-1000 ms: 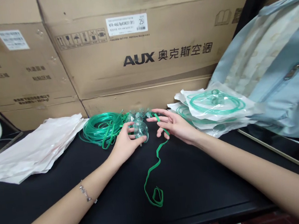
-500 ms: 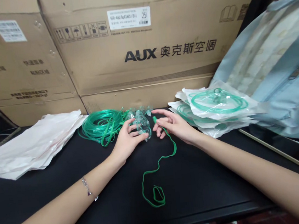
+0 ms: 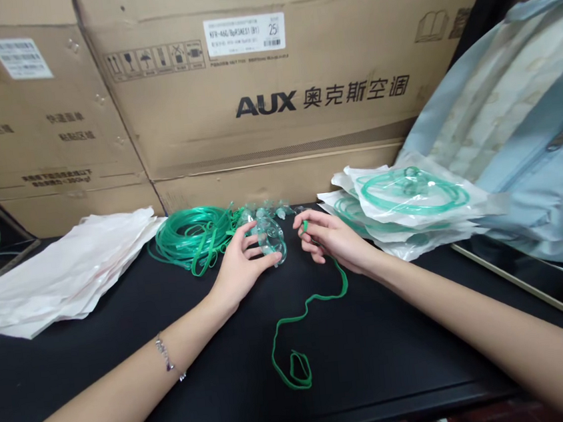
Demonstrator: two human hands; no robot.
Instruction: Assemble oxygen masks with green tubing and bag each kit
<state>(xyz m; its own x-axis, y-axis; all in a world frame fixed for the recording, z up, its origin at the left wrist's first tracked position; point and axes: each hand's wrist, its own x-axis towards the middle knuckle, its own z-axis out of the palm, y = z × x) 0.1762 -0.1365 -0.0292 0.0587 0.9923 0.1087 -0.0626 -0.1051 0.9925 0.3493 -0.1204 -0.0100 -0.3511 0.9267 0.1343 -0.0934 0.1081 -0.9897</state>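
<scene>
My left hand [image 3: 241, 263] is closed around a clear plastic oxygen mask [image 3: 273, 237], thumb on its near edge and fingers behind it. To the right of the mask, apart from it, my right hand [image 3: 332, 238] pinches one end of a green elastic strap [image 3: 307, 302] between thumb and fingers. The strap trails down from that hand across the black table and ends in a small loop near the front edge. Beyond the left hand lie coils of green tubing [image 3: 184, 238] with more green straps on them. Several clear plastic parts [image 3: 281, 209] sit behind the mask, partly hidden.
White flat pouches [image 3: 61, 271] are stacked at the left. On the right is a pile of bagged sets with green tubing [image 3: 413, 194]. A large cardboard box [image 3: 274, 138] stands along the back, and a light blue bag [image 3: 523, 165] leans at the far right.
My right hand has drawn its index finger in and moved slightly right with the strap's end. The strap has shifted right with it. The left hand still holds the mask.
</scene>
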